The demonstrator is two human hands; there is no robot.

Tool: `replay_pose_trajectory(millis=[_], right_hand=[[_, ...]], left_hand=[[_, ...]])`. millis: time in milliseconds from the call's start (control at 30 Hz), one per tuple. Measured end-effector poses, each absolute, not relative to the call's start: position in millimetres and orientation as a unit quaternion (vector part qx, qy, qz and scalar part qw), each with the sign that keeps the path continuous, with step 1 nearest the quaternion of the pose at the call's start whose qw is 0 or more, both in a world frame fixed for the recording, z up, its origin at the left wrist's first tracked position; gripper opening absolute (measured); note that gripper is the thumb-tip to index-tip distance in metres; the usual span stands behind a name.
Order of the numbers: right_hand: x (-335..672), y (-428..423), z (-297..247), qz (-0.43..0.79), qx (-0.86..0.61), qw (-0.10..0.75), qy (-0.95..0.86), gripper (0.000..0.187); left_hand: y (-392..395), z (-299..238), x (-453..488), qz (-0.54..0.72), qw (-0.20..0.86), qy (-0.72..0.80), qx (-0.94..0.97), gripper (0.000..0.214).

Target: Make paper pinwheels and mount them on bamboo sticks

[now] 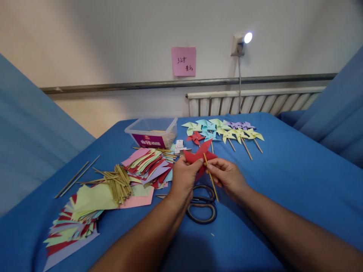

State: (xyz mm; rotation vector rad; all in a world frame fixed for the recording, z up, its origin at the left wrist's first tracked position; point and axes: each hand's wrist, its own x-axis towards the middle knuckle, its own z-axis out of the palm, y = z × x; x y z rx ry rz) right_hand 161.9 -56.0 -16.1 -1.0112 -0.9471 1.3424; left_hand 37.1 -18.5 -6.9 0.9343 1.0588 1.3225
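A red paper pinwheel (204, 148) is held up over the table's middle, its back toward me. My left hand (185, 172) pinches it near the centre, thumb on top. In my right hand (225, 173) the fingers are closed on a thin yellow stick (213, 186), whose upper end lies against the middle of the pinwheel. Whether a pin joins the two is hidden by my fingertips. Scissors (202, 213) with dark handles lie on the blue cloth just below, partly covered by my left wrist.
Finished pinwheels (225, 132) in several colours lie at the back right. A clear plastic box (170, 138) stands behind cut paper pieces (150, 166). Left of these are a bundle of sticks (120, 185), more paper (73, 226) and two loose sticks (75, 181). Small white boxes (179, 144) sit beside the plastic box.
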Motion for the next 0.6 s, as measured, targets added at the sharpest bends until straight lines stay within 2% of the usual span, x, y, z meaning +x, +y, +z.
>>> replay_pose_trajectory(millis=[600], right_hand=[[160.1,-56.4,-17.3,0.588,-0.4,0.58,-0.397,0.036]], left_hand=[[-22.8,1.7,36.7,0.557,0.545,0.473,0.411,0.035]])
